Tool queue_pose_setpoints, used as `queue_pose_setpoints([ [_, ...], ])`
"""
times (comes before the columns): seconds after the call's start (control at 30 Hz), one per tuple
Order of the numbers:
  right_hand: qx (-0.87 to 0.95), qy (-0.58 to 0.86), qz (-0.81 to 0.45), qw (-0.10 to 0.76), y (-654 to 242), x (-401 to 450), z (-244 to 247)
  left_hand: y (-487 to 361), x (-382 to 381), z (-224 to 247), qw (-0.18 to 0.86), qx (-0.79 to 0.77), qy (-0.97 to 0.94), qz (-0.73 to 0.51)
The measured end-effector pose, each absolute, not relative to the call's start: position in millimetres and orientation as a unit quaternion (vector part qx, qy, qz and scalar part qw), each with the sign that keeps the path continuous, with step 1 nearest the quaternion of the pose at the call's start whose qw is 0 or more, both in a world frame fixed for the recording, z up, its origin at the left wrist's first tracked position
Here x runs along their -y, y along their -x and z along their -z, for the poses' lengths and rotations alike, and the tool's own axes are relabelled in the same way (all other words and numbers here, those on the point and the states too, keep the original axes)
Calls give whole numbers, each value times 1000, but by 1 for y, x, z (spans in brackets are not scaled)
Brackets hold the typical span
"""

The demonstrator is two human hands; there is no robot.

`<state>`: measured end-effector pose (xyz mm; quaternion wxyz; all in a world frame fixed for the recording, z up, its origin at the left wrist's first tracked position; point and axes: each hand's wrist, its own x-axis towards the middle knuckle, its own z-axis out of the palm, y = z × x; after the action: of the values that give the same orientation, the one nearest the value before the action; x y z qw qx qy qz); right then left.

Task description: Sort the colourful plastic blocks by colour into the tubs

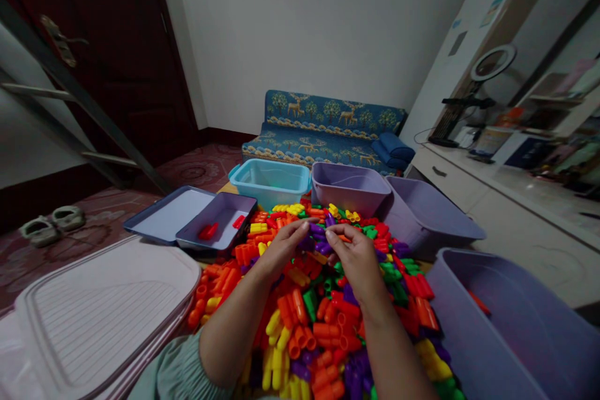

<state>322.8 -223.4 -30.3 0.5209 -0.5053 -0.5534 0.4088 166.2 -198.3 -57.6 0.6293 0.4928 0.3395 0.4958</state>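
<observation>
My left hand [291,242] and my right hand [351,247] meet over a large heap of plastic toy pieces [300,319] in red, orange, yellow, green and purple. Between the fingertips of both hands are purple plastic pieces [320,234], shaped like joined rounded tubes. Thumb and fingers of each hand are closed on them. Whether the purple pieces are joined together cannot be made out. Many pieces in the heap are small joined tubes with rounded ends, lying in all directions.
Behind the heap stand a light blue bin [269,178] and a purple bin [349,184]. Two more purple bins [422,209] [510,319] line the right. At left lie an opened shallow case [190,240] with red pieces inside and pale pink lids [107,306]. A patterned sofa [323,131] is beyond.
</observation>
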Motion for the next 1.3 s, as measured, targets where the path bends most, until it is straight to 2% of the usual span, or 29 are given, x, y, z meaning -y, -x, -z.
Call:
queue_pose_setpoints([
  [0.17,543,495,-432,523,-319,224,31,-168,203,52,624,-345,-511,-480],
  [0.33,564,511,-416,497,-318,225,31,-168,199,53,604,-367,-484,-516],
  [0.5,631,558,-281,459,-327,220,37,-167,196,55,583,-383,-473,-538],
  [0.6,672,595,-185,399,-334,217,41,-166,196,55,588,-372,-454,-557],
  [0.7,692,617,-146,345,-338,216,42,-166,196,54,621,-345,-416,-568],
  [0.83,690,610,-135,365,-336,218,39,-167,196,53,685,-283,-370,-560],
  [1.0,702,558,-195,396,-322,222,39,-170,198,50,732,-230,-362,-529],
  [1.13,735,520,-196,388,-313,225,39,-170,205,48,755,-184,-381,-501],
  [1.3,742,541,-158,363,-312,230,31,-170,209,49,768,-137,-421,-464],
])
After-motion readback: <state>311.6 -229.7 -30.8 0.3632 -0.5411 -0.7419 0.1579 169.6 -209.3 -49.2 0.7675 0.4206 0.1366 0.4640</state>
